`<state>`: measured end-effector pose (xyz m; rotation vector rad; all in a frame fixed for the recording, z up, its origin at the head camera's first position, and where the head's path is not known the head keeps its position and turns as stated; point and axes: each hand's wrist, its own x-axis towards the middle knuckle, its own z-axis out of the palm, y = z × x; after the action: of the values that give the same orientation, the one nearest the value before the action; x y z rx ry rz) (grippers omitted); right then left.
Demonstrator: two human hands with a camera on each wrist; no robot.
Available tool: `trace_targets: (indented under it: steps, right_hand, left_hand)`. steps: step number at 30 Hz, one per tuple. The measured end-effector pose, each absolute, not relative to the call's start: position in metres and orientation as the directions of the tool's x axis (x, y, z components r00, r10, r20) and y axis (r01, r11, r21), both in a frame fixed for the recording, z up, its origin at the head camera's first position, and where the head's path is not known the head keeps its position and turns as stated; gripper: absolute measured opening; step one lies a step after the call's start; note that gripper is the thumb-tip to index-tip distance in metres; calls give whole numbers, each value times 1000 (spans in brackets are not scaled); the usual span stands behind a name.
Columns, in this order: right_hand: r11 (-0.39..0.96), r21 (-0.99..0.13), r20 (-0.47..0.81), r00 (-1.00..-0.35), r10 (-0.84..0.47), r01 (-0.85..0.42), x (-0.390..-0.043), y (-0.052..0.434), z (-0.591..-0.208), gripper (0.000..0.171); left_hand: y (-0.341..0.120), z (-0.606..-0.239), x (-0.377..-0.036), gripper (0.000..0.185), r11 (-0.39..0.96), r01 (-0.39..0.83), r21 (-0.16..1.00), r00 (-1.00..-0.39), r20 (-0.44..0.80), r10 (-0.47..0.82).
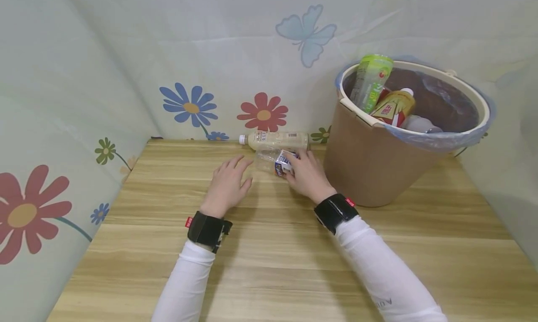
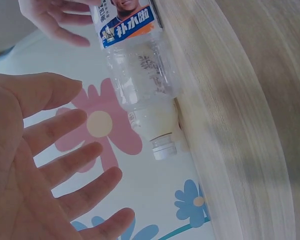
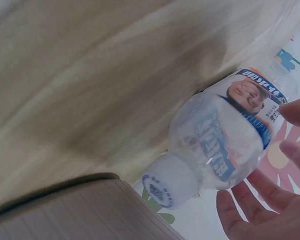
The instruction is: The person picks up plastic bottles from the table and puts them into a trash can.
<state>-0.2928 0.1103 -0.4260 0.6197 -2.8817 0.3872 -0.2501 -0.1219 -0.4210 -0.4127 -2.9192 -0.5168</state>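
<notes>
A clear plastic bottle (image 1: 269, 158) with a blue, white and orange label lies on its side at the back of the table. In the right wrist view its white cap (image 3: 170, 180) faces the camera. My right hand (image 1: 308, 175) is at the label end, its spread fingers right at the bottle's side and the thumb at the label. Behind lies a second bottle (image 1: 277, 139), pale yellowish with a white cap. My left hand (image 1: 227, 184) hovers left of the clear bottle, fingers apart and holding nothing.
To the right stands a brown bin (image 1: 365, 163) lined with a bluish bag. Inside it are a green bottle (image 1: 371, 81), a yellow-and-red bottle (image 1: 392, 108) and a whitish item (image 1: 419, 124). A flowered cloth wall (image 1: 227, 56) rises at the table's back edge.
</notes>
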Motion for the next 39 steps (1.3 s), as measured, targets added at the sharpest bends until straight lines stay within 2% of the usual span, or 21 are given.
trace_targets:
  steps: [7,15,27,33,39]
  right_hand:
    - [866,-222,309,-875,-373,-448,-277,117,-436,41]
    - [861,-258,351,-873,-339,-438,-245,121,-439,41]
    - [876,-215,329,-876,-351,-432,-219,116,-424,38]
    - [870,-259,322,-886,-333,-421,-229,111,-415,58]
    - [880,-300,184,-928,-324,-367,-247,102,-410,71]
  left_hand:
    - [-119,-418,-248,50,903,297,311,-952,172,254]
    - [-117,-418,-247,48,900,315,302,-945,184,269]
    - [-113,-419,-245,48,899,326,292,-944,154,292]
    - [-113,-418,-244,47,895,326,303,-944,157,291]
    - [-112,-417,-244,48,896,330,296,-943,154,296]
